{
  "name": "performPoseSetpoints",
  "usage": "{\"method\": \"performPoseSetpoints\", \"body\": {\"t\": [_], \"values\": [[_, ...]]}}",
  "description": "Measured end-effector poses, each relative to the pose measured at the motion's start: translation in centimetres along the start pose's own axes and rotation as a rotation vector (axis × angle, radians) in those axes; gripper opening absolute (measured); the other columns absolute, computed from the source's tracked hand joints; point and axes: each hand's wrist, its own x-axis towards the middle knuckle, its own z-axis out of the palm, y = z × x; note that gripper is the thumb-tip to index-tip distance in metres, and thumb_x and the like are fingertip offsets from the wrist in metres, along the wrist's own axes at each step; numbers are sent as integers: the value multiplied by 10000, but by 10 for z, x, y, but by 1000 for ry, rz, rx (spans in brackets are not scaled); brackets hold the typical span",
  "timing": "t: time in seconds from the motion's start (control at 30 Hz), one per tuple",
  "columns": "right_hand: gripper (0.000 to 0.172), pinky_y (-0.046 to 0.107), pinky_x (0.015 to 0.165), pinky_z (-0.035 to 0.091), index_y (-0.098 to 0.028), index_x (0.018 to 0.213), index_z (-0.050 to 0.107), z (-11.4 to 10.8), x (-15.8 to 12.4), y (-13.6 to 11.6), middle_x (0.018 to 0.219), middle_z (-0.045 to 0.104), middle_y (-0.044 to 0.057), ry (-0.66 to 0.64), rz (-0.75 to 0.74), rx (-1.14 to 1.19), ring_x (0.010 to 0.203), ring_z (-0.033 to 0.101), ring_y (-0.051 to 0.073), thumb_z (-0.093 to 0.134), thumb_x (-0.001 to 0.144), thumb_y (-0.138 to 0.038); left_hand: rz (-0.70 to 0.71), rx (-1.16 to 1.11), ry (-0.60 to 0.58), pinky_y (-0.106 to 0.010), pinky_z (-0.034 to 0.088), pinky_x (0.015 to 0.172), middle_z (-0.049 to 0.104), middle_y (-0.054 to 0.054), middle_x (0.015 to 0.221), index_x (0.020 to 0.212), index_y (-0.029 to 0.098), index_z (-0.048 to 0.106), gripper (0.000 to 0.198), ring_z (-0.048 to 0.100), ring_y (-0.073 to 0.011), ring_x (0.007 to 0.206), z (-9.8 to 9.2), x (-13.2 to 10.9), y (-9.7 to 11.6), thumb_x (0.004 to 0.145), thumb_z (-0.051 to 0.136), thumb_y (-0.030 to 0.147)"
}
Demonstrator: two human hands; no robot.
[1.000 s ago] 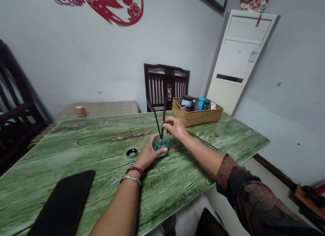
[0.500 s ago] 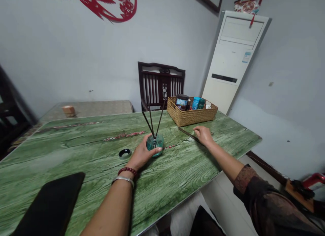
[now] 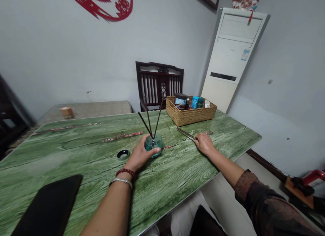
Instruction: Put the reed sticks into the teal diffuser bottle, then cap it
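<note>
the left grip (image 3: 140, 155) wraps a likely fragile jar (image 3: 157, 142); the right grip (image 3: 204, 143), closure unclear, touches light-looking sticks (image 3: 185, 133), best held by one end.

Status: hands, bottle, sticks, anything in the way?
Left hand wrapped around bottle, three sticks fanned in its neck. Right hand at the loose sticks, grip unclear. Basket sits beyond, not between right hand and loose sticks.

Green wood-grain table (image 3: 175, 185) is supporting round teal glass bottle (image 3: 157, 142), thin dark sticks (image 3: 185, 133) and, near far edge, tan wicker basket (image 3: 194, 117).
</note>
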Motion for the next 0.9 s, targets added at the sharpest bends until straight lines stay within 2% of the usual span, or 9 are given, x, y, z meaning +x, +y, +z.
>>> {"method": "performPoseSetpoints", "body": {"t": [0.17,0.37,0.47,0.57,0.67,0.73,0.8,0.9], "values": [[236,265,808,429,-213,1032,720,-1,2,-7,1077,687,100,-36,-2,-18,1026,633,223,578,906,-352,5,16,-10,-482,459,999,633,-139,1211,1270,151,490,743,611,-308,1110,0,0,-3,668,728,514],[261,279,762,436,-187,974,716,-2,10,-19,1006,723,139,-71,52,-39,914,679,228,471,939,-271,0,0,-6,-479,464,998,642,-131,1206,1293,165,484,751,615,-304,1118,0,0,-3,668,730,501],[240,268,744,434,-193,948,708,-8,10,-21,943,739,112,-35,63,75,874,682,212,478,922,-258,-17,-14,0,-486,471,987,657,-129,1181,1305,166,478,781,623,-313,1110,0,-1,-2,652,747,500],[153,239,721,437,-188,891,694,-19,14,-21,850,734,59,58,38,320,812,667,172,550,848,-217,-24,-32,1,-493,474,982,669,-123,1163,1313,176,471,792,635,-317,1089,0,-1,-2,649,755,499],[131,218,615,453,-176,877,652,-38,22,-29,720,694,8,128,46,700,637,626,132,591,768,-216,-17,-21,-5,-495,468,990,665,-127,1173,1308,175,472,776,637,-314,1083,0,-1,-2,661,750,501],[166,210,512,449,-185,888,597,-54,27,-42,696,684,-12,134,31,1040,517,583,112,605,753,-281,-13,-24,-7,-496,464,996,657,-126,1190,1299,178,478,764,630,-313,1095,0,-1,-2,662,750,499],[228,203,466,462,-201,881,540,-71,31,-61,745,705,-7,154,-48,1343,494,587,102,635,747,-359,-12,-52,1,-501,460,1002,654,-119,1195,1286,187,488,755,619,-316,1115,0,-1,-2,649,759,487],[296,200,503,517,-213,868,500,-93,37,-94,814,721,1,213,-189,1559,565,634,98,681,746,-414,-10,-68,12,-504,452,1010,650,-117,1195,1273,187,496,751,613,-319,1122,0,-1,-1,634,766,473]]}}
